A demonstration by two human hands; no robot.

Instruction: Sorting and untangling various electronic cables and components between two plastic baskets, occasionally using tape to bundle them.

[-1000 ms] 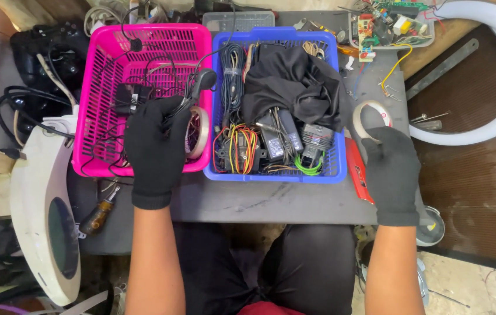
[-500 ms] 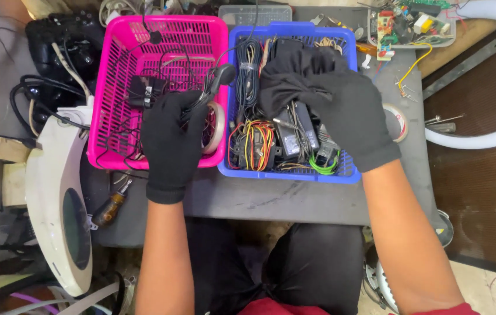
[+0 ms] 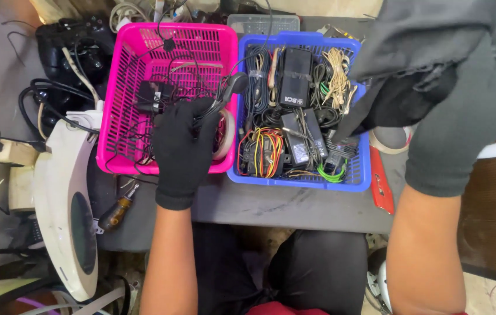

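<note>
My left hand [image 3: 182, 150], in a black glove, rests on the front right corner of a pink basket [image 3: 114, 134]. Its fingers are curled around a black cable [image 3: 231, 86], next to a roll of tape [image 3: 227, 137]. My right hand [image 3: 464, 116], also gloved, is raised close to the camera, above the right side of a blue basket [image 3: 294, 182]. It grips a dark cloth [image 3: 417, 41] that hangs over that side. The blue basket holds black power adapters [image 3: 294, 76], coiled cables and a bundle of coloured wires [image 3: 265, 151].
A second tape roll [image 3: 391, 140] and a red utility knife [image 3: 381, 184] lie on the table right of the blue basket. To the left are a white magnifier lamp [image 3: 67, 198], a screwdriver [image 3: 116, 210] and tangled black cables [image 3: 55, 99].
My right hand moved from the tape roll on the table into the blue basket, took the dark cloth and lifted it up to the right. My left hand stayed on the pink basket.
</note>
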